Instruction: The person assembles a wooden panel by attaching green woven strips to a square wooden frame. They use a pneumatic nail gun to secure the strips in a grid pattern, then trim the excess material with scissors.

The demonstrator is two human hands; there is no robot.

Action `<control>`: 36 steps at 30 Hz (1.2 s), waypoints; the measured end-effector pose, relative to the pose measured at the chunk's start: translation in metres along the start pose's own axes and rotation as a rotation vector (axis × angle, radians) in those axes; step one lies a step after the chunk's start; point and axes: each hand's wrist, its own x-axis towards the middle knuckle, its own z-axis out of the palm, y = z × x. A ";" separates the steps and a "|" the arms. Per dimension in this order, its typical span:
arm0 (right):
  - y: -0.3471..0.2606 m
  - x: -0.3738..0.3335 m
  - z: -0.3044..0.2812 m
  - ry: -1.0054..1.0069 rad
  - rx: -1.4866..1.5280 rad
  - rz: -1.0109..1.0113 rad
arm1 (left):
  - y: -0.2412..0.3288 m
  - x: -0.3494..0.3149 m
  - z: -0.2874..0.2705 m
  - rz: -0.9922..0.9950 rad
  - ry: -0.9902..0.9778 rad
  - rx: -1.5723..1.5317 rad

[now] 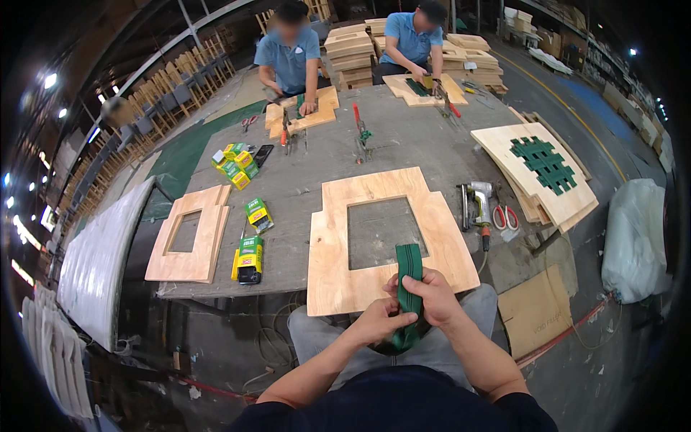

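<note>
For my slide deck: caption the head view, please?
Left hand and right hand hold a green strap at a wooden panel, yellow-and-green boxes to its left.

The webbing [410,261] is striped green, the panel [330,234] tan.

A worker's left hand [379,321] and right hand [434,297] hold a striped green strap [408,277] at the six-o'clock edge of a wooden frame [443,230]; around it, an air tool [480,201] lies toward two o'clock, green-and-yellow boxes [250,250] toward nine, co-workers [288,54] at eleven and twelve.
</note>
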 end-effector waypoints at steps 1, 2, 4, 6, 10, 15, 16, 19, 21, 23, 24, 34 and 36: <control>0.000 0.002 -0.001 -0.027 -0.098 -0.002 | 0.003 -0.003 -0.004 -0.093 -0.053 0.018; -0.001 0.004 -0.002 -0.053 -0.195 -0.004 | 0.005 -0.009 -0.004 -0.085 -0.066 -0.038; 0.002 0.009 -0.001 -0.071 -0.294 0.000 | -0.006 -0.020 -0.013 -0.063 -0.045 -0.017; 0.014 0.013 -0.013 -0.065 -0.351 -0.095 | 0.000 -0.027 -0.022 -0.021 0.022 0.098; 0.033 0.011 -0.051 0.144 -0.567 -0.124 | -0.009 -0.022 -0.086 0.210 0.590 0.102; 0.019 0.000 -0.061 0.168 -1.134 0.108 | -0.005 -0.011 -0.191 0.246 0.949 0.518; 0.019 -0.003 -0.068 0.133 -1.230 0.224 | -0.007 -0.006 -0.200 0.257 0.983 0.604; 0.034 -0.013 -0.076 0.189 -1.282 0.150 | -0.018 0.006 -0.218 0.190 0.973 0.588; 0.044 -0.012 -0.083 0.272 -1.197 0.159 | -0.027 0.015 -0.214 0.224 0.926 0.486; 0.055 -0.011 -0.091 0.316 -1.156 0.089 | -0.034 0.026 -0.203 0.279 0.920 0.449; 0.059 -0.010 -0.096 0.334 -1.122 0.090 | -0.036 0.029 -0.198 0.316 0.942 0.466; 0.075 0.000 -0.126 0.457 -1.027 0.109 | -0.036 0.029 -0.186 0.315 0.969 0.388; 0.067 0.005 -0.127 0.387 -1.020 0.239 | -0.034 0.034 -0.190 0.346 0.988 0.515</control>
